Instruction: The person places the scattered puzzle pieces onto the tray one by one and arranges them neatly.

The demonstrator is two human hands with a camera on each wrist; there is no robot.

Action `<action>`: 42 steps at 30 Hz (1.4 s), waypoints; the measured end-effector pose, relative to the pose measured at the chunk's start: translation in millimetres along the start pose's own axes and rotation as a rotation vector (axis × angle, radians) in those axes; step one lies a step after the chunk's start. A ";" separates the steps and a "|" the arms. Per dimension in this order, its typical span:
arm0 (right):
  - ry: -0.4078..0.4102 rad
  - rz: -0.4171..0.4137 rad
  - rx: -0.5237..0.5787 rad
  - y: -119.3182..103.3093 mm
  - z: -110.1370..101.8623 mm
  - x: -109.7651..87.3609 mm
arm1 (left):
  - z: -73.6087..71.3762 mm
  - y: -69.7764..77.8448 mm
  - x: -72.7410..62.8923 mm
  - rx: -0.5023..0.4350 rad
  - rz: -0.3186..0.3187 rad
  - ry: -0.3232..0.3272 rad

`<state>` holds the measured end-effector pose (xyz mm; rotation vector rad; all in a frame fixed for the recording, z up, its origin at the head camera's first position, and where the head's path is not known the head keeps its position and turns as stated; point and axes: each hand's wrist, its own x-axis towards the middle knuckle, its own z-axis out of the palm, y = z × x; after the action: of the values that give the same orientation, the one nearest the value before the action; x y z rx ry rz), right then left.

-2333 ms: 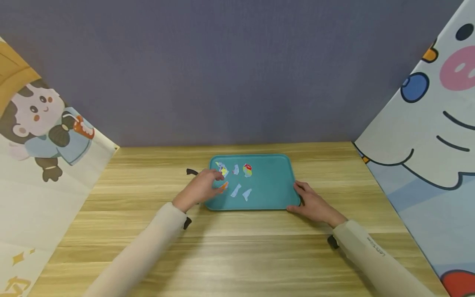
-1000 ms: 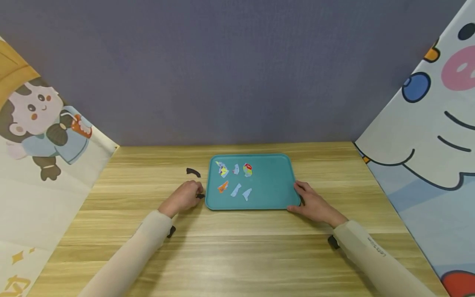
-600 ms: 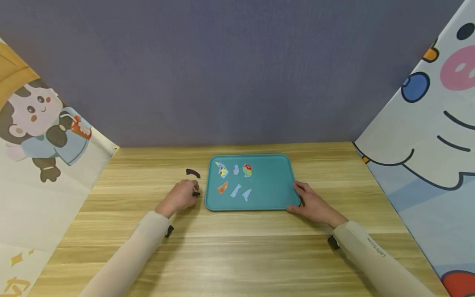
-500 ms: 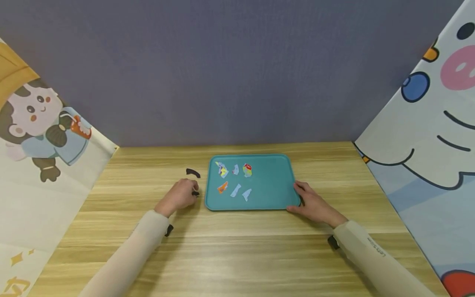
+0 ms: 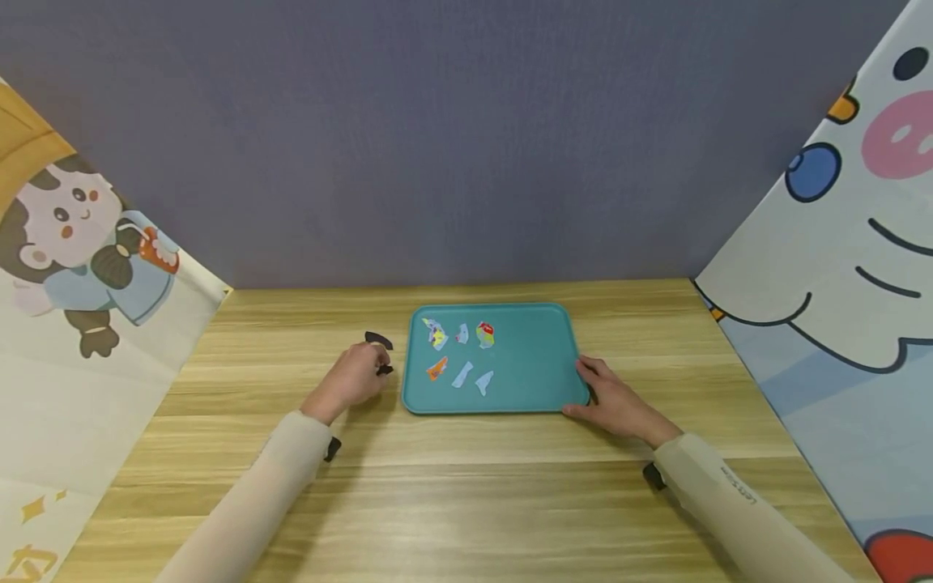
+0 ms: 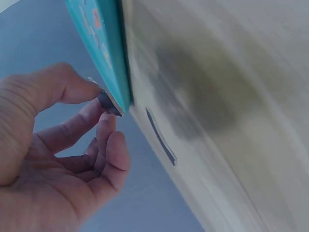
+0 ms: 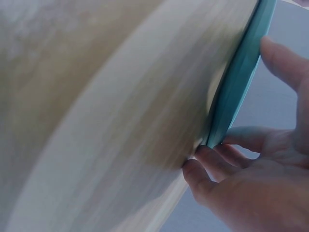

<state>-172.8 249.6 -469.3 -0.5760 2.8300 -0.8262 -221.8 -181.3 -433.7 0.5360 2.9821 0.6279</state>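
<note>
My left hand [image 5: 351, 374] is just left of the teal tray [image 5: 535, 360], pinching a small dark flat piece [image 6: 110, 104] with a pale edge between thumb and fingertips. A second dark piece, a curved strip [image 5: 378, 339], lies on the table just beyond that hand; the left wrist view shows this strip [image 6: 161, 137] too. On the tray's left half several irregular fragments sit in two rows: a red and yellow one [image 5: 485, 334], an orange one [image 5: 437, 369] and pale ones such as this sliver [image 5: 462, 375]. My right hand [image 5: 618, 403] grips the tray's near right corner, thumb on the near rim.
The wood-grain table [image 5: 466, 502] runs back to a blue-grey partition [image 5: 466, 146]. Cartoon-printed panels flank it, a child figure [image 5: 87, 235] on the left and a pink-snouted animal [image 5: 900, 134] on the right.
Earlier my left hand was over the orange fragment on the tray. It has since moved left off the tray, taken hold of the dark piece, and shifted slightly away from me. Right hand and tray stay put.
</note>
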 end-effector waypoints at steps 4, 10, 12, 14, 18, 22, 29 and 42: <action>0.003 -0.002 -0.002 -0.1 -0.2 -1.5 | -1.7 6.1 4.8 -0.007 0.011 0.009; 0.003 0.002 -0.002 0.0 -0.6 -2.9 | -4.0 22.1 16.7 -0.014 0.052 0.026; 0.001 0.010 -0.002 0.3 -0.6 -3.0 | -4.5 28.1 20.5 -0.020 0.073 0.030; -0.001 0.013 -0.003 0.5 -0.4 -3.0 | -4.7 34.7 24.1 -0.035 0.084 0.033; -0.004 0.013 -0.001 -0.1 -0.2 -2.1 | -2.8 47.1 32.3 -0.050 0.115 0.032; -0.003 0.015 0.004 -1.1 -0.4 -1.3 | 1.4 59.8 41.8 -0.057 0.150 0.022; -0.004 0.020 0.002 -1.0 0.2 -0.5 | 5.1 79.0 54.1 -0.108 0.121 -0.036; -0.018 0.028 -0.006 0.1 -1.3 0.6 | 13.3 94.0 76.2 -0.089 0.152 -0.073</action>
<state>-173.7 250.1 -468.3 -0.5401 2.8187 -0.8036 -261.3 -69.4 -406.4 0.7665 2.8496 0.7308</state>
